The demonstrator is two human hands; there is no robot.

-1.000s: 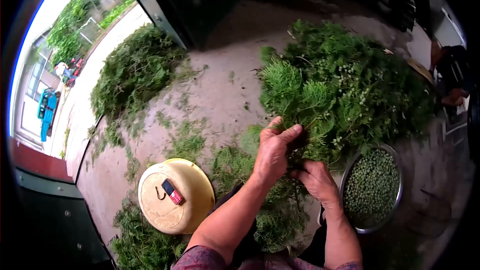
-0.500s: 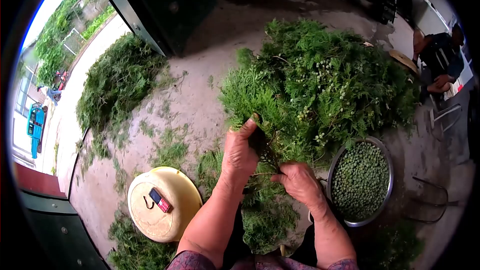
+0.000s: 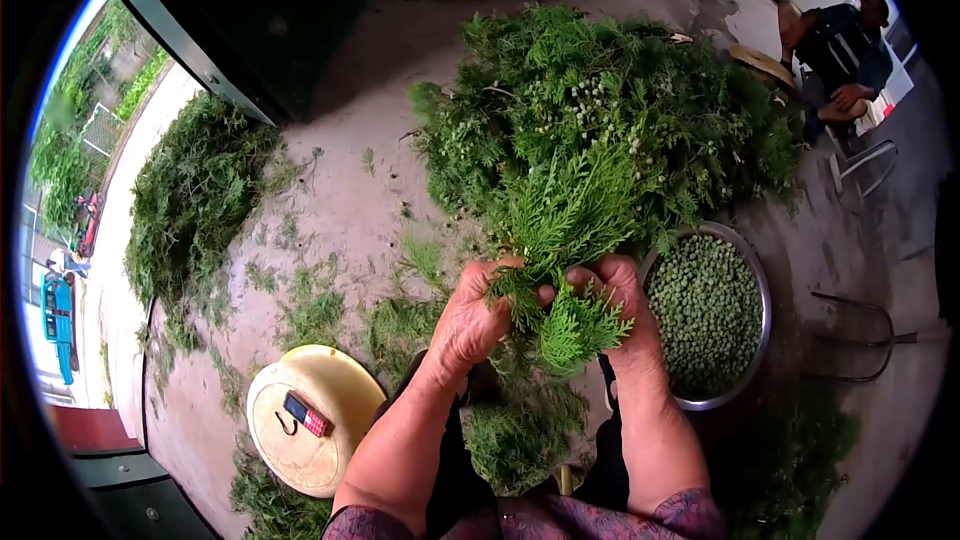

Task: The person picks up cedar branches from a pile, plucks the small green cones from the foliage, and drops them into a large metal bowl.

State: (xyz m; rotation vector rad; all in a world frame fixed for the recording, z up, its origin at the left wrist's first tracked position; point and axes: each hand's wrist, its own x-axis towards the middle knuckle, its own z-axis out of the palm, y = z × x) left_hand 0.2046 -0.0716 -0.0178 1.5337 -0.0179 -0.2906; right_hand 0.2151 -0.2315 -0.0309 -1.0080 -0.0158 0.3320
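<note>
A leafy evergreen sprig (image 3: 575,205) with flat, bright green fronds is held up in front of me. My left hand (image 3: 473,318) is closed round its lower left side, the fingers partly covered by fronds. On the other side my right hand (image 3: 628,308) is closed on the same sprig, with a frond hanging over its fingers. Just beyond lies a big heap of cut evergreen branches (image 3: 640,90) dotted with small pale green cones. To the right of my right hand stands a metal basin (image 3: 766,325) filled with loose green cones (image 3: 705,315).
An upturned yellow basin (image 3: 350,370) at lower left carries a red and black mobile phone (image 3: 305,415). Another branch pile (image 3: 195,195) lies by the doorway. Loose trimmings (image 3: 525,430) lie between my legs. A person (image 3: 845,60) sits at upper right, near a metal-framed chair (image 3: 865,165).
My right hand has risen from the lower stem to the sprig, beside my left hand. The sprig now stands up between both hands. The whole view has shifted slightly.
</note>
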